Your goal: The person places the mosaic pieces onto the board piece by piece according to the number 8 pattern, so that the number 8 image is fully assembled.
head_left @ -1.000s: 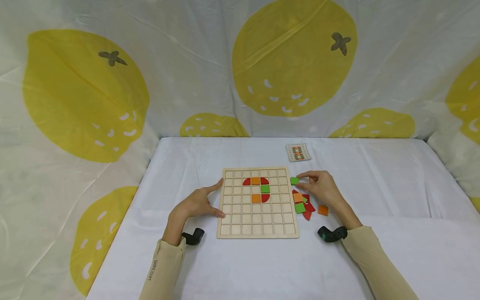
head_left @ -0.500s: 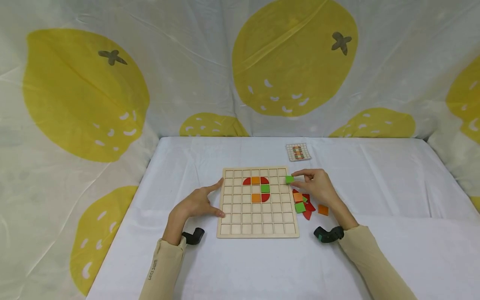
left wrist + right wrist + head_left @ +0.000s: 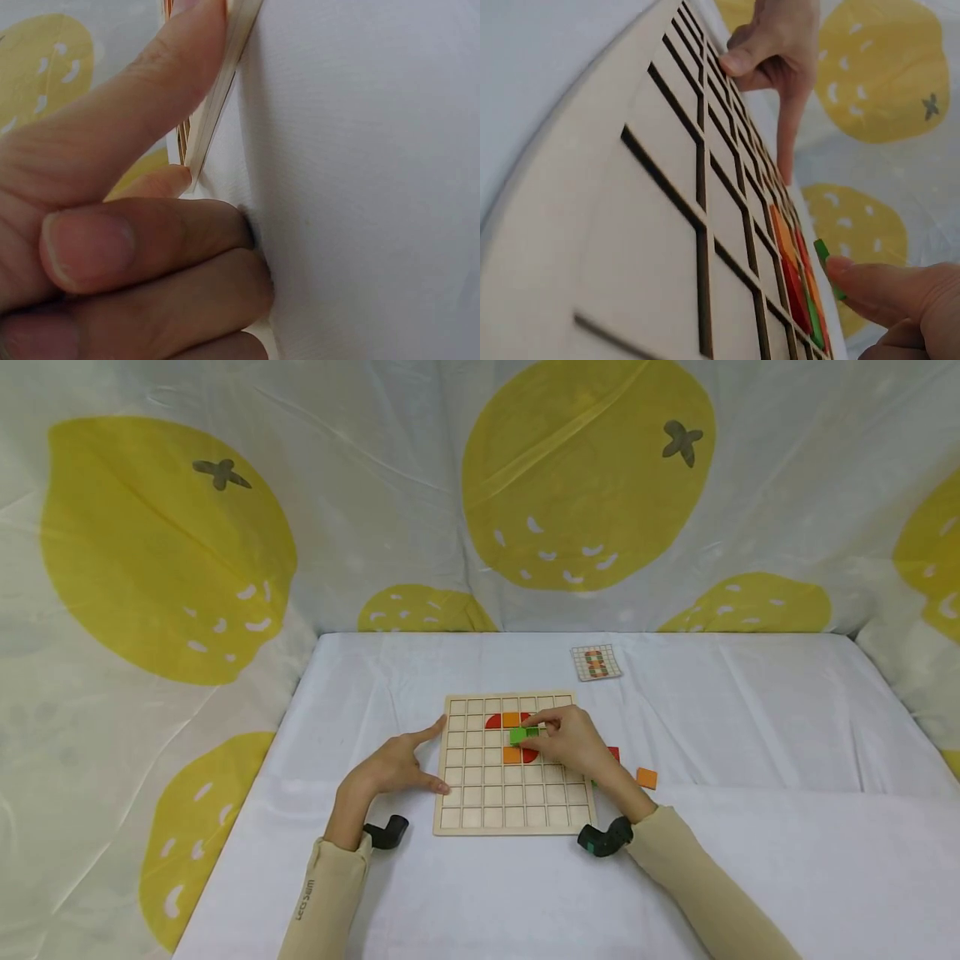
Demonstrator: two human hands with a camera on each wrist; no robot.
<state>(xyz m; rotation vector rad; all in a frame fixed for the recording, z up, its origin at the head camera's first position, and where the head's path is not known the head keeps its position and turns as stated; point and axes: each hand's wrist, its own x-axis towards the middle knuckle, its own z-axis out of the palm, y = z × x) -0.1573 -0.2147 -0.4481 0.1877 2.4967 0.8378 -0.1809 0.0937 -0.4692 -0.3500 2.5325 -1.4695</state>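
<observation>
A wooden grid board [image 3: 480, 814] lies on the white cloth with orange, red and green pieces set in some cells. My right hand [image 3: 572, 742] pinches a green square tile [image 3: 517, 737] between thumb and index finger. The tile hovers above the cell between two orange squares, one of them this orange square [image 3: 512, 755]; the right wrist view shows the green tile [image 3: 823, 251] apart from the board. Thumb and index finger of my left hand [image 3: 393, 766] are spread against the board's left edge. In the left wrist view its other fingers [image 3: 150, 240] are curled on the cloth.
Beyond the board lies a small pattern card [image 3: 596, 662]. A loose orange square [image 3: 647, 778] sits to the right. The right forearm hides most of the pile of loose pieces, with a red piece [image 3: 614, 752] showing. A lemon-print cloth [image 3: 588, 477] hangs behind.
My right hand has carried the green tile leftward from beside the board to above its middle, partly covering the pieces set there. The left hand has stayed at the board's edge.
</observation>
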